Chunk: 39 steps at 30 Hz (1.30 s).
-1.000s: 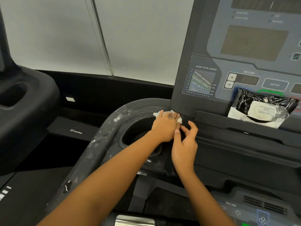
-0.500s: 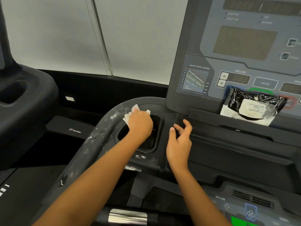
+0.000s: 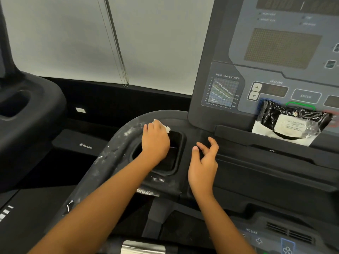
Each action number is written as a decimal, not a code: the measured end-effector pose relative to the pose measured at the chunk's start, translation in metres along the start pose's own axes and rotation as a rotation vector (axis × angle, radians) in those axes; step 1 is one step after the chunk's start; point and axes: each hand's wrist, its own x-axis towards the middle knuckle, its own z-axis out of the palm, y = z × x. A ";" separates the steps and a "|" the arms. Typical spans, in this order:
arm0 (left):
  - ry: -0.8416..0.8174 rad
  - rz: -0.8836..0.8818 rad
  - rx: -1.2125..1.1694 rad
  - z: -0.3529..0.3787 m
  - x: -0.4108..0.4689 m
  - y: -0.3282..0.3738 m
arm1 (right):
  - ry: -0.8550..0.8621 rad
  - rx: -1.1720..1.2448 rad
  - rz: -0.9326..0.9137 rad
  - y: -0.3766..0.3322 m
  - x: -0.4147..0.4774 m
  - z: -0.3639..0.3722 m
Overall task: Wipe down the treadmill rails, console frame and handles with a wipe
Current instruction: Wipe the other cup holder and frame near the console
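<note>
Upright dark console frame on the far right, running up out of view, grey button panel set in its face. Neighbouring black machine on the left, well apart.

Dust-speckled handle rail, long axis running from near left to far, then bending right to meet the console frame. Rectangular cup holder just inside that bend, dark within, partly hidden by the left hand. Narrow ledge at the foot of the panel, holding a black wipe packet, lying left to right and leaning back on the buttons.

Left hand at the far left rim of the cup holder, fingers curled over a crumpled white wipe, pressed to the rail, its bunched edges peeking out on the far side. Right hand just right of the cup holder, fingers loosely bent and spread, holding nothing.
</note>
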 end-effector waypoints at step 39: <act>-0.219 0.503 -0.321 -0.015 -0.067 0.037 | 0.139 0.106 -0.039 0.001 0.004 0.000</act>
